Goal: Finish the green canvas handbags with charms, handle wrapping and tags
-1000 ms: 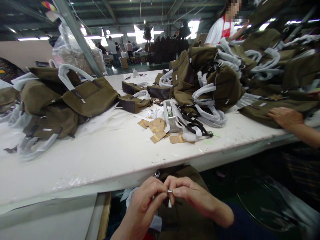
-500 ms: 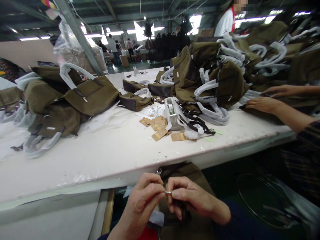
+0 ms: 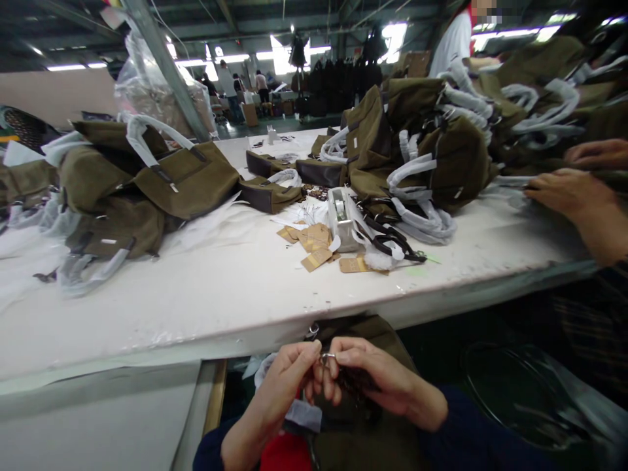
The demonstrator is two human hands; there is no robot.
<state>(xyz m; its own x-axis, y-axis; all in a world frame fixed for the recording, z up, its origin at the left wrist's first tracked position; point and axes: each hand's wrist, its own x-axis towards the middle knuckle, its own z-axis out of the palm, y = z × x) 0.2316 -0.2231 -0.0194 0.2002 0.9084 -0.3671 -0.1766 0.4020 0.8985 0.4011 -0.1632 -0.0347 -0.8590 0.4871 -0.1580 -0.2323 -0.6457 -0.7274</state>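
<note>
Olive bags (image 3: 186,180), paper tags (image 3: 314,245) and a tape dispenser (image 3: 342,219) crowd the white bench (image 3: 235,294); below its edge, left hand (image 3: 287,383) and right hand (image 3: 377,383) pinch a small metal ring (image 3: 326,357) over a lap-held bag (image 3: 373,333).

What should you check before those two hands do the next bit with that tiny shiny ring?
1. Both hands on the ring: ok, left hand and right hand pinch it between fingertips.
2. Ring open or closed: cannot tell, too small.
3. Bag on the lap under the hands: ok, it lies below the table edge.
4. Paper tags close by: ok, on the table ahead.
5. Other person's hand out of the way: ok, far to the right on another bag.
</note>
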